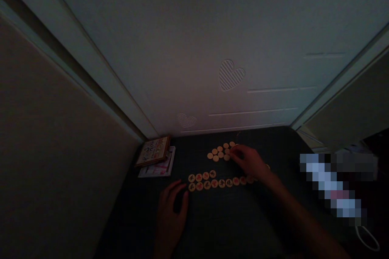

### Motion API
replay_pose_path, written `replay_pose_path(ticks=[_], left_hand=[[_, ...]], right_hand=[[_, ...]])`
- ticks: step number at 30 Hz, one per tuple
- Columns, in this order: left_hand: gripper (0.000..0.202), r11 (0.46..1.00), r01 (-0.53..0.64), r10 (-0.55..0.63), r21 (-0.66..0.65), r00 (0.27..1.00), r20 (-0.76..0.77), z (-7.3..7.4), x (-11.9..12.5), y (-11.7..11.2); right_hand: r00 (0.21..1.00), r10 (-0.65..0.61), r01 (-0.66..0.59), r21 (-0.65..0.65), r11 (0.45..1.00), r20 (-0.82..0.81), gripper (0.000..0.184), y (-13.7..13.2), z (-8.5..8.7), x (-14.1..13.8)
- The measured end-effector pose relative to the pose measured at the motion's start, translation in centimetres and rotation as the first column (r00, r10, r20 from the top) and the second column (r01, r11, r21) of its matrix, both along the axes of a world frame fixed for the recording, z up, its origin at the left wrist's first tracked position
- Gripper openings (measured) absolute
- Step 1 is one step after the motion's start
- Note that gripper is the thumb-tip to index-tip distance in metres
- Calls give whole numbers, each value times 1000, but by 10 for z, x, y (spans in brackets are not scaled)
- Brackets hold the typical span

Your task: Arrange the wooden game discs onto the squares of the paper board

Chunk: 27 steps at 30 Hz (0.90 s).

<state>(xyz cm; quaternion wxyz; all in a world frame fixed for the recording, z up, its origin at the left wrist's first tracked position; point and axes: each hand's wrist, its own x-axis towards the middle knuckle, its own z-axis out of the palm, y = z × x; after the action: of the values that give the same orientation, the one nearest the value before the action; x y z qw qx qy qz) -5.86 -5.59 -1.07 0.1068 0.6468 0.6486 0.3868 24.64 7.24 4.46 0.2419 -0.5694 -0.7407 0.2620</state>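
Two rows of round wooden Chinese chess pieces [214, 182] lie on the dark table [219, 226], with red and black characters facing up. Just above them sits a loose cluster of plain, face-down pieces [220, 152]. My right hand [247, 161] rests its fingertips on the cluster's right side; I cannot tell whether it holds a piece. Its wrist hides part of the rows' right end. My left hand [172, 214] lies on the table at the rows' left end, holding nothing, with its fingertips near the lower row.
A framed, patterned board or box [152, 151] leans on papers [161, 168] at the table's far left corner. A pale door with a heart relief [231, 75] stands behind the table, and a wall [60, 149] runs along the left. A pixelated patch [331, 184] covers something at right.
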Motion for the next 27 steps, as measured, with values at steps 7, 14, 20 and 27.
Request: replay_pose_path(ticks=[7,14,20,27], left_hand=[[25,1000,-8,7,-10,1000,-7,-1,-1,0],[24,1000,-4,4,1,1000,-10,-1,-1,0],[26,1000,-16,16,17,1000,6,1,0,1],[26,1000,-14,14,15,1000,1,1,0,0]], right_hand=[[996,36,-38,25,999,84,15,4,-15,4],[992,16,-21,38,999,128,19,2,-26,4],[989,13,-20,46,999,146,12,-3,-22,0],[986,-29,19,61,998,163,9,-6,-21,-8]])
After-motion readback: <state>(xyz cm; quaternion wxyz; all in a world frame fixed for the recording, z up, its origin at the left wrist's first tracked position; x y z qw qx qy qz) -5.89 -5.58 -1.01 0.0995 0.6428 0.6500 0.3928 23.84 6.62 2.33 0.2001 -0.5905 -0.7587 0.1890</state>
